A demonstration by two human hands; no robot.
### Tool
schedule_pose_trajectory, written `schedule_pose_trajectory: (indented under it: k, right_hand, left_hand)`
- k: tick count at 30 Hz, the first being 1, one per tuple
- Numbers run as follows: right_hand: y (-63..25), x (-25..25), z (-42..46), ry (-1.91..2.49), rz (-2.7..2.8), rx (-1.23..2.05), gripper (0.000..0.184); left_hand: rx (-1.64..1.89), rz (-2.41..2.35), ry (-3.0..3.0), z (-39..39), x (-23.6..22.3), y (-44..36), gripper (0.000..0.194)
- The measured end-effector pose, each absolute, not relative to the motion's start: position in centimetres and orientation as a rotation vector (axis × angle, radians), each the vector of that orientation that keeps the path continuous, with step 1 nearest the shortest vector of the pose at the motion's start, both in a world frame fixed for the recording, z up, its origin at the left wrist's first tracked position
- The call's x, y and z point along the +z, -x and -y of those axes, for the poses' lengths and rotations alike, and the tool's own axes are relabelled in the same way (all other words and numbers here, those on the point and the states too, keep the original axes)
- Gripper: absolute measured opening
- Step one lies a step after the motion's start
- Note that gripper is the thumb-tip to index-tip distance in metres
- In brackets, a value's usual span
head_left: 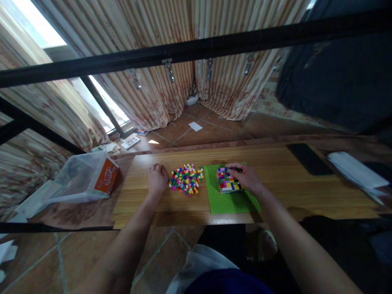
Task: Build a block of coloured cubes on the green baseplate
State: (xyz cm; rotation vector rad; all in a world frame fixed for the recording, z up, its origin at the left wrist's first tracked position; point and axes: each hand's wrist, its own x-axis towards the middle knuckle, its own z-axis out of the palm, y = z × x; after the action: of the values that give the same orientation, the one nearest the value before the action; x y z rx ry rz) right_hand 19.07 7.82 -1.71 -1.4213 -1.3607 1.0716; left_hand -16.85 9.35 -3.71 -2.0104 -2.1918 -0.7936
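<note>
A loose pile of small toy bricks (185,179) in many colours lies on the wooden table. My left hand (157,179) rests on the wood just left of the pile, its fingers curled in and their tips hidden. Right of the pile is a green studded baseplate (214,202), bearing a squarish block of multicoloured bricks (228,181). Over the upper right part of this block, my right hand (247,176) has its thumb and fingers pinched together at the top bricks. Anything between those fingertips is too small to make out.
A clear plastic bin (76,179) with an orange label stands left of the table (183,214). A dark phone-like slab (310,158) lies at the table's back right, near white papers (357,169). A black metal bar (190,50) with hanging clips crosses beyond the table, before curtains.
</note>
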Motion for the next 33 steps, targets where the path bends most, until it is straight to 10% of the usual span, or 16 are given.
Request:
schedule_pose_trajectory:
  k: [33]
  right_hand:
    - [-14.5, -0.5, -1.8, 1.459, 1.902, -0.078, 0.033]
  left_hand:
    - [-0.772, 2.188, 2.021, -9.2, -3.3, 16.8, 0.026]
